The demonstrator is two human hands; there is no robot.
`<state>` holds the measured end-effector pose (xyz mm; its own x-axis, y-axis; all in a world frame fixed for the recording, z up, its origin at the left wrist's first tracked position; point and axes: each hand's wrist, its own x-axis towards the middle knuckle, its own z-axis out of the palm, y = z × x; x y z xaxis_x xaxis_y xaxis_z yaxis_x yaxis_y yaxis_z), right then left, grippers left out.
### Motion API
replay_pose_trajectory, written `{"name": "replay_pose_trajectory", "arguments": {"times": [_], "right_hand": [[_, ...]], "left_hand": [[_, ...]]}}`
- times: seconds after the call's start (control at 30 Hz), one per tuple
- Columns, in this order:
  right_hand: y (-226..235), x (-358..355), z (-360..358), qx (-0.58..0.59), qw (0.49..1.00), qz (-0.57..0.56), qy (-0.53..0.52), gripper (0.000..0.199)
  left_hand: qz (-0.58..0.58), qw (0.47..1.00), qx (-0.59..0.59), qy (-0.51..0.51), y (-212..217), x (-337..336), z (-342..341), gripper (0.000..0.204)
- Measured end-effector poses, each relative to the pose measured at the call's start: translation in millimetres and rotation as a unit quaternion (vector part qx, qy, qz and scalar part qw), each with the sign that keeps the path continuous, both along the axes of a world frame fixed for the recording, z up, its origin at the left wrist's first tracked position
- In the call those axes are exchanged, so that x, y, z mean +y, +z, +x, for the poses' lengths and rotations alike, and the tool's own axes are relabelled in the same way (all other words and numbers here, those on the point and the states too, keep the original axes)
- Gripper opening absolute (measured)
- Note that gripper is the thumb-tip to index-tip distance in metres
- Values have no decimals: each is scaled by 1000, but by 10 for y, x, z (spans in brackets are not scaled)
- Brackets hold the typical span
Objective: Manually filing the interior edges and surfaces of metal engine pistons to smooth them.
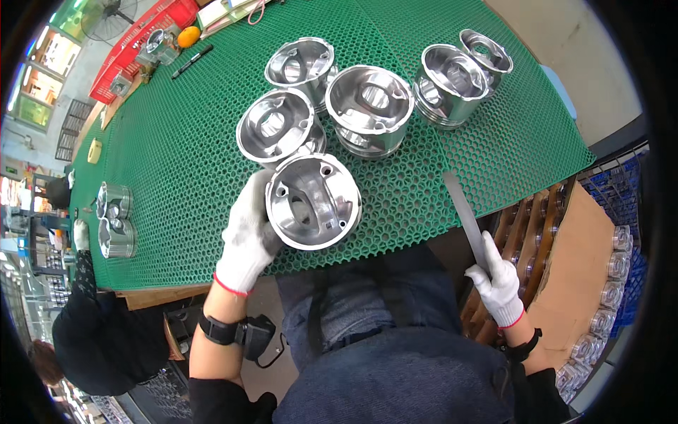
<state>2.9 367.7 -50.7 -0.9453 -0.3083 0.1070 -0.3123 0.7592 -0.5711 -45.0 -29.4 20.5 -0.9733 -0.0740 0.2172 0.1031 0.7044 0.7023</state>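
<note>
My left hand [244,233], in a white knit glove with a red cuff edge, is closed round the side of a shiny metal piston [321,187]. The piston is tilted so its hollow underside, with cross ribs and small holes, faces up. Beyond the mat's front edge on the right, my gloved right hand [498,284] grips a flat metal file [464,212] by its lower end. Its blade points up and away, over the edge of the mat, apart from the held piston. Just behind that piston stand several more pistons [369,102], open side up.
Two pistons [452,81] stand at the back right of the green mat [191,155]. Two more pistons [116,219] are at the far left, near a co-worker [99,332]. A red crate [141,42] and a marker pen [192,61] lie far left; a piston rack [519,261] and cardboard [575,268] sit right.
</note>
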Motion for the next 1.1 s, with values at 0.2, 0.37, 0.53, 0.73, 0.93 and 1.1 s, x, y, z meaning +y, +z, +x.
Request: {"name": "replay_pose_trajectory", "arguments": {"times": [0.2,0.37,0.53,0.73,0.93,1.1], "right_hand": [[454,-499,-390,66,963,-131,228,54],[496,-651,-347,57,946,-130,290,53],[449,-753,-374,10,949,-46,313,49],[799,-1579,-714,31,935,17,354,57],[893,-1784,-687,100,916,-32,387,20],[736,-1707,-740,152,918,-31,366,30]], "left_hand": [[-53,998,-26,-27,9,-17,-17,47],[-18,995,-27,95,-24,-392,435,55],[-20,997,-41,55,-45,-560,537,56],[140,987,-56,50,-123,-490,446,58],[216,964,-120,-96,-82,-684,334,55],[391,892,-214,-72,-70,-709,310,61]]}}
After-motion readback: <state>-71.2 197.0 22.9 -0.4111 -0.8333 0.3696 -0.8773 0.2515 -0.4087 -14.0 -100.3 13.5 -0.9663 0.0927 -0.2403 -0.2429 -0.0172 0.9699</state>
